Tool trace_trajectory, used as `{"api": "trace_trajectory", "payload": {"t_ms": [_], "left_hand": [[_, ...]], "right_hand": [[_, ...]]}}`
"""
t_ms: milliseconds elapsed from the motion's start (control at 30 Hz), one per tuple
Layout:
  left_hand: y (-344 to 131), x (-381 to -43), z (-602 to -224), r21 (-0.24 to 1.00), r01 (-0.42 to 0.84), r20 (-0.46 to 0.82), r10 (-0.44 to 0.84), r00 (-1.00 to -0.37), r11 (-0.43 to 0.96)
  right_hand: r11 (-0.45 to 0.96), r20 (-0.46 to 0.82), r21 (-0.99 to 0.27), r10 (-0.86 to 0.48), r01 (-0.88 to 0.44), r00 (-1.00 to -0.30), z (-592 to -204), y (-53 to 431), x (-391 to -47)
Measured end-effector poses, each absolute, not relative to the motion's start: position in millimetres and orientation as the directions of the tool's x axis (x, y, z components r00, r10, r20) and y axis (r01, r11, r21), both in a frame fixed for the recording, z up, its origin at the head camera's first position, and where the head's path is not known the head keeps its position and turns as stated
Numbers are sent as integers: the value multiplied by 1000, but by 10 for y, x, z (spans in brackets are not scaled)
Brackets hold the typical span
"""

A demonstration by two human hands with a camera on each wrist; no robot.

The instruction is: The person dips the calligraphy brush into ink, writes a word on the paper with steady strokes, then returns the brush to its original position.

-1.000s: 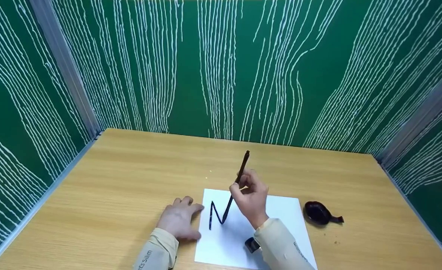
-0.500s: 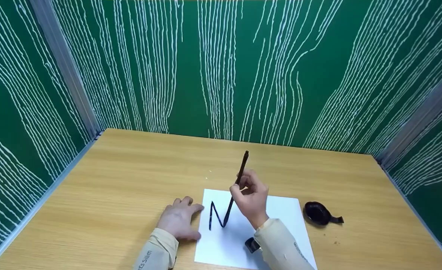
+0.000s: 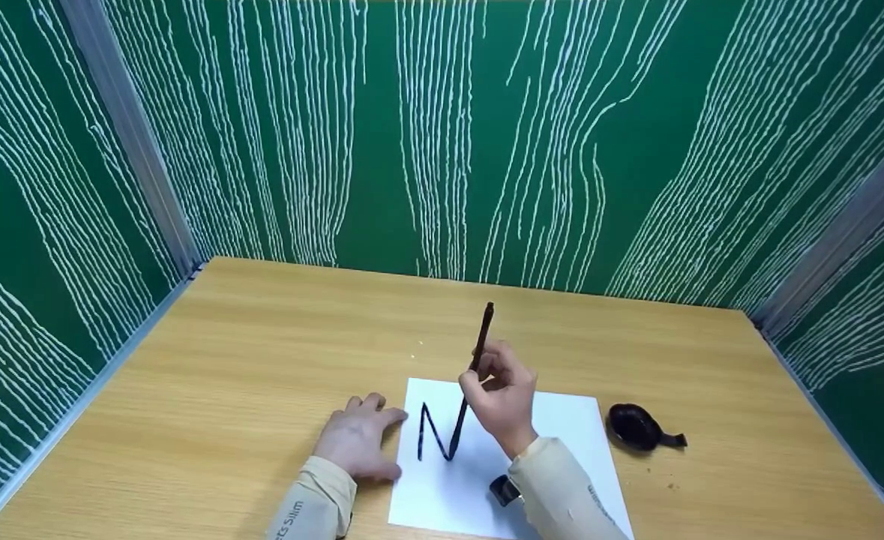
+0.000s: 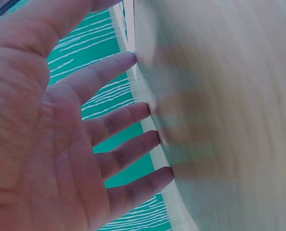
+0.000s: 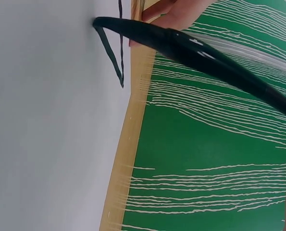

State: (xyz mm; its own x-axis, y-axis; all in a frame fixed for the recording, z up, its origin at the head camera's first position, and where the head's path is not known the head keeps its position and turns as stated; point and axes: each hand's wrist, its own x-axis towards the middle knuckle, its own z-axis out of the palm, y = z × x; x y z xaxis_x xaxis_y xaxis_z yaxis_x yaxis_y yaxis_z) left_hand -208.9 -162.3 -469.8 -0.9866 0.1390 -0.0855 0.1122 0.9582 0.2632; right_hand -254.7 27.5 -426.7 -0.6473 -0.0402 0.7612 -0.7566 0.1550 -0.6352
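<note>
Here's the right hand, thumb and fingers pinching a dark brush partway up its shaft, the handle tilting up and away. The brush tip is down on the white sheet, at the foot of the black strokes, an upright joined to a slanting line, close in by the sheet's left edge. To the right of that tip, plain white paper runs under and past the hand towards the right edge: plenty of room that way.

Over to the left hand: fingers spread, gripping nothing, fingertips on the desk, index tip and thumb right up at the sheet's left border. So the gap between strokes and fingers is narrow!

Just off the right edge sits a dark spoon-shaped dish, handle pointing right, small specks below it; whether it touches the paper, I can't tell. Beyond the brush, wood stretches back to the desk's far edge, well apart from both hands, where the green wall rises.
</note>
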Motion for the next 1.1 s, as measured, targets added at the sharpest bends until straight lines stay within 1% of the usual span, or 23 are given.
{"api": "trace_trajectory", "payload": {"t_ms": [300,467,633,800,900,1100], "left_hand": [[-1636,-2088,-4700,249,144,-58,163,-985,958],[-1631,-2086,-4701,241,140,-58,158,-986,960],[-1625,-2082,-4699,237,141,-54,158,-986,961],[-1624,-2075,-4690,240,144,-52,161,-986,960],[-1624,-2073,-4689,239,145,-51,162,-986,960],[-1634,-2079,-4701,230,152,-49,168,-985,961]], "right_hand": [[157,763,-635,-26,-756,-646,-4402,292,-2666],[168,767,-632,-11,-757,-642,-4480,304,-2726],[186,769,-627,-9,-756,-640,-4434,300,-2685],[191,758,-639,-11,-745,-653,-4424,304,-2686],[180,762,-636,-7,-751,-647,-4497,315,-2746],[179,772,-625,3,-759,-635,-4496,316,-2752]]}}
